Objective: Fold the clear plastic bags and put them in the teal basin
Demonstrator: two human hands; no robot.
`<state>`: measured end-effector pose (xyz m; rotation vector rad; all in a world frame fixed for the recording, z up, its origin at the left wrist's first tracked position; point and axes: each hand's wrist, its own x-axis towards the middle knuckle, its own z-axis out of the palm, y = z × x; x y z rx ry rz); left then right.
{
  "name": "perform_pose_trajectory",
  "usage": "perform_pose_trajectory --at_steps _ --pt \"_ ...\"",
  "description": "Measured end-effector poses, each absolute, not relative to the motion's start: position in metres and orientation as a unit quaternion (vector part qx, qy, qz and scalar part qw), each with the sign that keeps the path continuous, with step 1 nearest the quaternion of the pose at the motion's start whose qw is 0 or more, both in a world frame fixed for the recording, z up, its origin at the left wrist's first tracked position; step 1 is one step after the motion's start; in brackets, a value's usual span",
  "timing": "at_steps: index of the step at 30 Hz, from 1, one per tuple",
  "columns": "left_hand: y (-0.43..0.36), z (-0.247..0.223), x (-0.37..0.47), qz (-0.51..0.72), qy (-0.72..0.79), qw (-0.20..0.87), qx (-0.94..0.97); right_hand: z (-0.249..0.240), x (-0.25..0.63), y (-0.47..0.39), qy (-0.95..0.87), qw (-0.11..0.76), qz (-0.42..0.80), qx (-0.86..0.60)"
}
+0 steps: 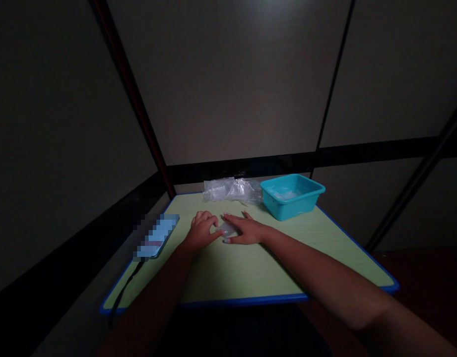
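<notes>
A small, flat piece of clear plastic, perhaps a small bag, lies on the pale green table between my two hands. My right hand reaches over it from the right, thumb and forefinger along its edges and the other fingers spread. My left hand is at its left, thumb stretched out to touch the plastic's left end. The other left fingers are loosely bent and apart from the thumb. Part of the plastic is hidden under my right hand.
A crumpled heap of clear plastic bags lies at the table's back edge. Beside it stands a turquoise basin with clear plastic inside. At the left edge rests a phone, partly blurred, with a black strap. Panelled walls close in behind.
</notes>
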<state>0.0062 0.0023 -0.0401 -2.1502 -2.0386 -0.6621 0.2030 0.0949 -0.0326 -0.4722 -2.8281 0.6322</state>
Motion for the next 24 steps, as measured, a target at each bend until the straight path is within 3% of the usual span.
perform_pose_trajectory --at_steps 16,21,24 --pt "0.004 -0.038 0.009 -0.223 -0.663 0.034 -0.713 -0.027 0.203 0.09 -0.969 0.031 0.154 -0.189" --pt "0.005 -0.033 0.007 -0.317 -0.63 0.043 -0.707 -0.019 0.21 0.089 -0.97 0.069 0.144 -0.184" --pt "0.005 -0.032 0.009 -0.352 -0.617 -0.004 -0.703 -0.015 0.213 0.09 -0.973 0.113 0.122 -0.159"
